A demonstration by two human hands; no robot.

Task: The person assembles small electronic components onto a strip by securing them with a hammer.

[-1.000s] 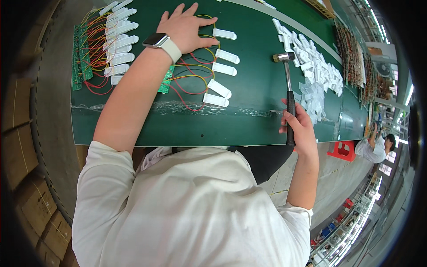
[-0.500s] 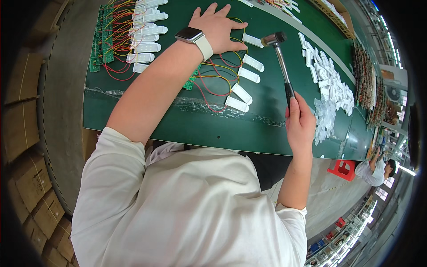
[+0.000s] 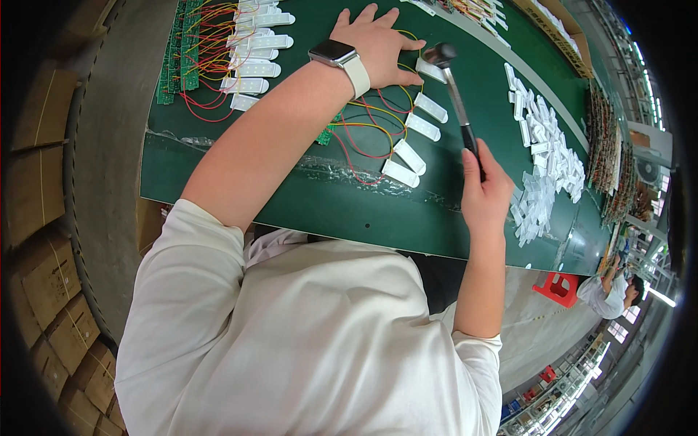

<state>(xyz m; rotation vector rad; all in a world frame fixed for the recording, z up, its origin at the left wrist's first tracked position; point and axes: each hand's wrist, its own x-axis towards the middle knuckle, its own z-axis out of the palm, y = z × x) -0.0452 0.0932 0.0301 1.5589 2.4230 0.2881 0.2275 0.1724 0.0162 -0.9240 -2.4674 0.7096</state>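
My left hand [image 3: 383,57] lies on the green table [image 3: 320,211] with its fingers spread, over red and yellow wires. Its thumb points toward a white plastic piece [image 3: 433,71]. Closed round the black handle of a small hammer [image 3: 458,105], my right hand [image 3: 486,187] keeps the head over that piece and partly hides it. Whether the two touch I cannot tell. Nearer me, several more wired white pieces [image 3: 423,127] lie in a loose column. Their wires run to a green circuit board [image 3: 325,133], mostly covered by my left forearm.
Wired white pieces [image 3: 256,67] and green circuit boards [image 3: 190,43] are lined up on the left. To the right lie a heap of white plastic parts [image 3: 552,145] and clear pieces [image 3: 534,207]. A cardboard box [image 3: 574,43] stands far right; a red stool [image 3: 558,289] is beyond the table edge.
The hammer head has moved left, from beside the white piece to over it. My left hand keeps its spread pose, and the whole view has shifted slightly.
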